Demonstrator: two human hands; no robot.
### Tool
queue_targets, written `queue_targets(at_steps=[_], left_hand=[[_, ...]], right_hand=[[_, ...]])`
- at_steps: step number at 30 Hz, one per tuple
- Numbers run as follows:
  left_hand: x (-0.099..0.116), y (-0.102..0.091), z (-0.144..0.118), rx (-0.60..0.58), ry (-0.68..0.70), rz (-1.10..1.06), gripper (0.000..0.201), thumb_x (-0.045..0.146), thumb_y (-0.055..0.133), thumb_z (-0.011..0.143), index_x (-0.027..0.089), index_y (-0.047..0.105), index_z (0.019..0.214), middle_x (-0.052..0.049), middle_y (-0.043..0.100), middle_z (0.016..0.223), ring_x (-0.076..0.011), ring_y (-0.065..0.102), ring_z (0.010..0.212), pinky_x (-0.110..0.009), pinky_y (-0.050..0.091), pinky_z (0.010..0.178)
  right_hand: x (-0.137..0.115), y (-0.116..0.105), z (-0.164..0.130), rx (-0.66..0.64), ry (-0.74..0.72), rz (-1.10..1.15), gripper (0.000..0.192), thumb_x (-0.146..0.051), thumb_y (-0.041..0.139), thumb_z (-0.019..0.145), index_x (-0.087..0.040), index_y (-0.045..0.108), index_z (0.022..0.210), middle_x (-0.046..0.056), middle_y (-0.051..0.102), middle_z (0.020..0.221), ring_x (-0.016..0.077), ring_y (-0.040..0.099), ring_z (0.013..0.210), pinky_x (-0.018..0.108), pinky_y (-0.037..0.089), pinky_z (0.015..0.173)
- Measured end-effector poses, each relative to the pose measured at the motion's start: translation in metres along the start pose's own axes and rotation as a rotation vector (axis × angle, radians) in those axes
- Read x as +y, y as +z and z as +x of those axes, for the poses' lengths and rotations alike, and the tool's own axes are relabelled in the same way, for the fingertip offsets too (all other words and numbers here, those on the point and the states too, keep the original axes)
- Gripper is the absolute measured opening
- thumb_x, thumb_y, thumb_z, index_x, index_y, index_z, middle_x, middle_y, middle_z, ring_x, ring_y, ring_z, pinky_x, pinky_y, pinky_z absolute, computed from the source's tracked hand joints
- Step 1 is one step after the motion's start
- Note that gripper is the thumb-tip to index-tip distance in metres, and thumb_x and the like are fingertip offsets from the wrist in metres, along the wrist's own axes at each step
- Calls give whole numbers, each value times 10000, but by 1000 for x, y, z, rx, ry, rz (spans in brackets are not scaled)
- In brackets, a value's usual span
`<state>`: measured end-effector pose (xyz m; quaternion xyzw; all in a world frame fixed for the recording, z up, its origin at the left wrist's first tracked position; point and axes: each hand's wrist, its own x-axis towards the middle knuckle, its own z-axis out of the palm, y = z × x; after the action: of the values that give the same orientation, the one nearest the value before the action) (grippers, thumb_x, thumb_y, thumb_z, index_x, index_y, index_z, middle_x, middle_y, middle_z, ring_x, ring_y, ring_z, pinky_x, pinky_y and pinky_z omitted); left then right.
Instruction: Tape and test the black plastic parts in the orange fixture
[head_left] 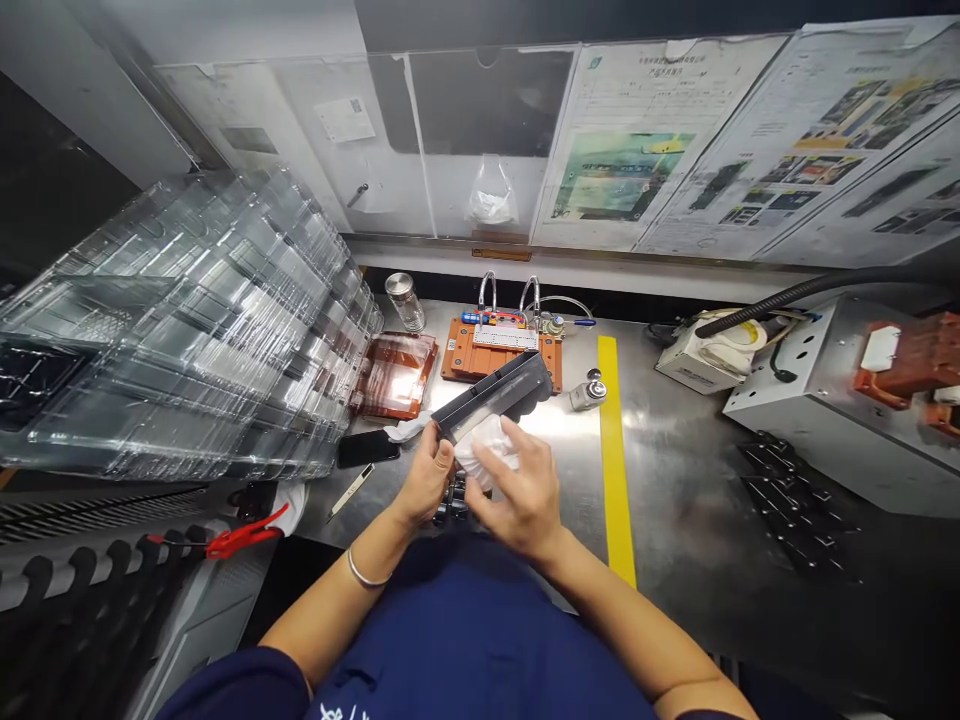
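My left hand grips the near end of a long dark grey plastic part, which tilts up and away over the metal bench. My right hand presses a white cloth against the part's near side. A small black round piece shows just below both hands. I wear a thin bracelet on the left wrist.
A tall stack of clear plastic trays fills the left. An orange fixture, an orange tray, a glass jar, a phone, a yellow stripe, a grey metal box and black parts sit around.
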<state>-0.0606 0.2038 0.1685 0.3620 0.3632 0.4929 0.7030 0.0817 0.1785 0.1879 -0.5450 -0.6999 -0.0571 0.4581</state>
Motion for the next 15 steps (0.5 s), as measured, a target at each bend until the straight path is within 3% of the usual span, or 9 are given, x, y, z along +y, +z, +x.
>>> queue_targets(at_steps=[3, 6, 10, 15], left_hand=[[-5, -1, 0, 37, 40, 49, 550, 567, 653, 744, 196, 498, 1120, -91, 615, 1109, -229, 575, 1076, -355, 455, 934], [-5, -2, 0, 51, 68, 76, 522, 538, 650, 762, 202, 505, 1134, -89, 603, 1153, -221, 562, 1104, -347, 427, 977], [0, 2, 0, 41, 46, 56, 581, 562, 676, 723, 206, 507, 1150, -101, 588, 1214, -248, 537, 1156, -364, 428, 989], [6, 6, -4, 34, 17, -25, 598, 562, 660, 741, 220, 500, 1205, -106, 589, 1225, -273, 512, 1202, -392, 441, 986]], right_hand=[[-5, -1, 0, 33, 72, -57, 319, -222, 672, 709, -238, 665, 1028, 110, 525, 1224, 249, 530, 1002, 400, 483, 820], [-2, -2, 2, -16, 40, -21, 321, -227, 670, 708, -248, 668, 1028, 106, 518, 1234, 251, 530, 1001, 401, 482, 820], [5, -4, 5, 70, 101, -73, 322, -216, 655, 713, -246, 667, 1034, 105, 522, 1230, 255, 525, 997, 416, 475, 828], [12, -8, 9, -30, -38, 23, 333, -223, 665, 705, -240, 658, 1037, 105, 516, 1261, 249, 540, 1006, 393, 483, 813]])
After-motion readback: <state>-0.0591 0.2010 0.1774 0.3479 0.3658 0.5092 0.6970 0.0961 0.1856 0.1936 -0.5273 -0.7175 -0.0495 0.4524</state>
